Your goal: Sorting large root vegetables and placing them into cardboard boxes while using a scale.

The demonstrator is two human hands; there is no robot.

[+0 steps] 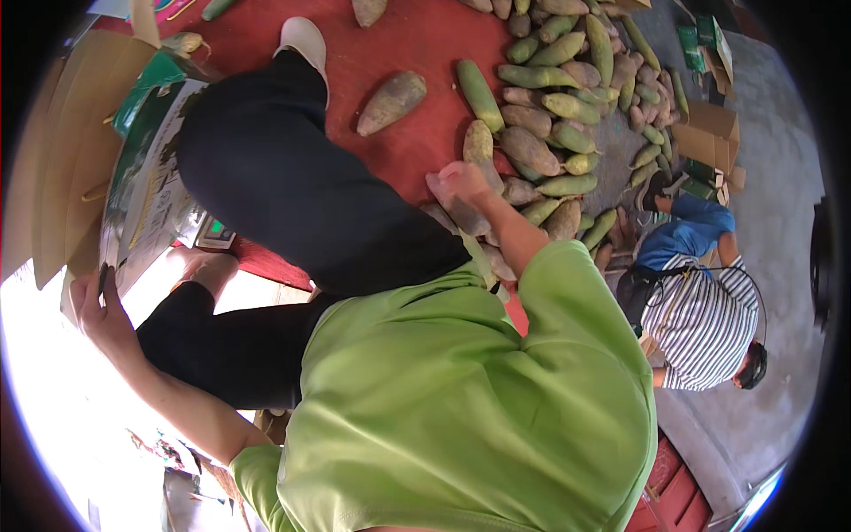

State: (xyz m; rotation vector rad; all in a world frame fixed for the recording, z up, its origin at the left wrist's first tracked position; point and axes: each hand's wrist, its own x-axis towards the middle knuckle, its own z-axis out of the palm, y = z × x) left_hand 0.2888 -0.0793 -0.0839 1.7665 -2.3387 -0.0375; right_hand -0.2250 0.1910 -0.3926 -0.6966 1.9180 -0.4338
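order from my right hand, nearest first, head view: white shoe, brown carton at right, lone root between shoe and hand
1. Lone root, ahead and left
2. White shoe, farther ahead and left
3. Brown carton, right, beyond the vegetable pile

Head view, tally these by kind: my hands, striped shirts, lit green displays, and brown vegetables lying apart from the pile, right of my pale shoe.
Left hand and right hand: 2
Striped shirt: 1
Lit green display: 1
Brown vegetables: 2, one cut off by the top edge
Total: 6
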